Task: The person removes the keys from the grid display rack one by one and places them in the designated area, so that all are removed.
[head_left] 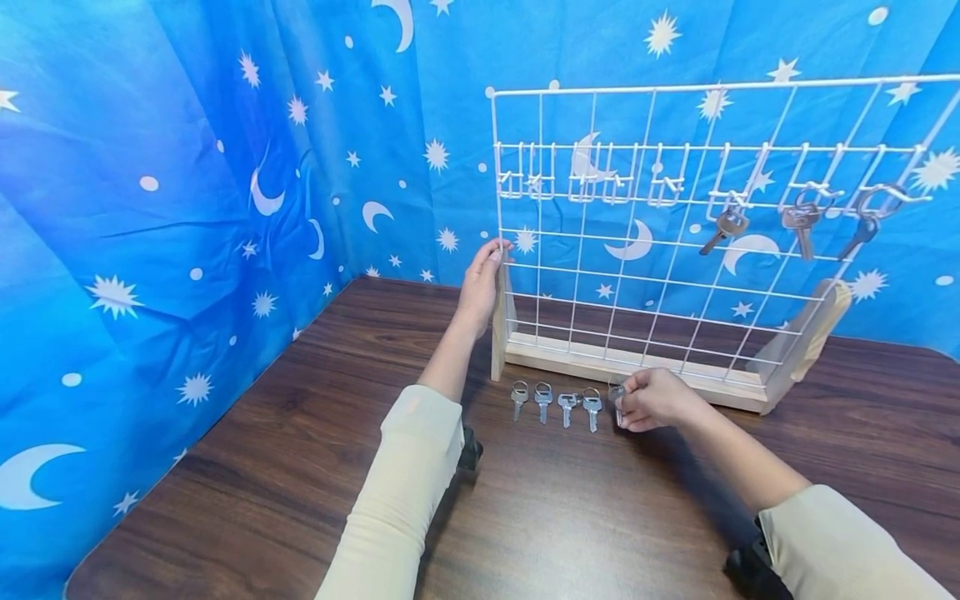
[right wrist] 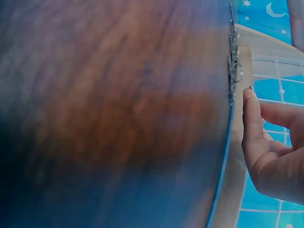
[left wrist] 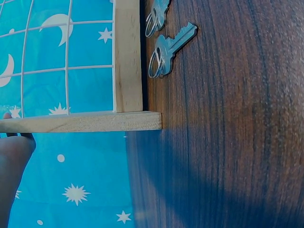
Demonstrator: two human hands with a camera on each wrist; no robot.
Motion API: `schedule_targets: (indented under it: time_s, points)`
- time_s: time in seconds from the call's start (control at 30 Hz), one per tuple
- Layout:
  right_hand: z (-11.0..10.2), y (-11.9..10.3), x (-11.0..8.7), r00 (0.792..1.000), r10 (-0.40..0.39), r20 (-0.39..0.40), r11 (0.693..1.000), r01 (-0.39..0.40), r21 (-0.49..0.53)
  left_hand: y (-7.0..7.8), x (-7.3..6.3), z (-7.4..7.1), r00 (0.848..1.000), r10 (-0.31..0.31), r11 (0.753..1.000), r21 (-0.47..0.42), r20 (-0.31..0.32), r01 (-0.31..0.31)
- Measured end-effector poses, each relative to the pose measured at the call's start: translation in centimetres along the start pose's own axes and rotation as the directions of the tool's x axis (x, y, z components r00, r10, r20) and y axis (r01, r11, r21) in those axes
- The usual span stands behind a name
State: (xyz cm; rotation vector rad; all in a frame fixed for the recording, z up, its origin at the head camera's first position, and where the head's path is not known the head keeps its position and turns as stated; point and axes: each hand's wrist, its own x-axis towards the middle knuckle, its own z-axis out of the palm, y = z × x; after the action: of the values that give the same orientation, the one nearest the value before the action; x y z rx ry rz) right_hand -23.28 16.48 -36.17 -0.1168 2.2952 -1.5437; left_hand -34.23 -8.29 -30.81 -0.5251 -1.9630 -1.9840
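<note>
My right hand (head_left: 652, 402) pinches a silver key (head_left: 619, 402) with a ring, close over the table at the right end of a row of keys; the fingers hide much of it. In the right wrist view, thumb and fingertips (right wrist: 249, 92) come together beside the row. The other silver keys (head_left: 567, 407), several with rings, lie flat before the rack. My left hand (head_left: 480, 283) grips the left wooden upright (head_left: 498, 333) of a white wire grid rack (head_left: 615, 271). In the left wrist view that hand (left wrist: 14, 154) is partly cut off at the edge.
White hooks (head_left: 600, 187) line one grid bar. Three keys hang at its right: one key (head_left: 726, 227), a second key (head_left: 802, 221) and a third key (head_left: 862, 233). The rack's wooden base (head_left: 570, 358) stands on a dark wood table (head_left: 300, 433). A blue star-and-moon cloth (head_left: 187, 208) hangs behind.
</note>
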Motion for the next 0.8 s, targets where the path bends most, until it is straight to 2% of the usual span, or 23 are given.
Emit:
schedule_targets:
  time_s: [0.2, 0.33, 0.53, 0.8]
  points:
    - [0.2, 0.6, 0.4, 0.999, 0.041, 0.024, 0.998, -0.042, 0.043, 0.0, 0.0, 0.0, 1.000, -0.002, 1.000, 0.003, 0.007, 0.002]
    - [0.5, 0.7, 0.4, 0.999, 0.040, 0.019, 0.999, -0.041, 0.025, -0.1, 0.1, -0.1, 1.000, -0.008, 1.000, -0.011, 0.008, 0.008]
    - [0.9, 0.8, 0.5, 0.998, 0.057, -0.021, 0.998, -0.057, -0.028, -0.2, 0.1, -0.1, 1.000, -0.010, 1.000, -0.021, 0.010, 0.010]
    - [1.0, 0.7, 0.5, 0.997, 0.051, -0.066, 0.985, -0.061, -0.164, -0.1, 0.0, 0.0, 1.000, -0.010, 1.000, -0.015, 0.003, 0.010]
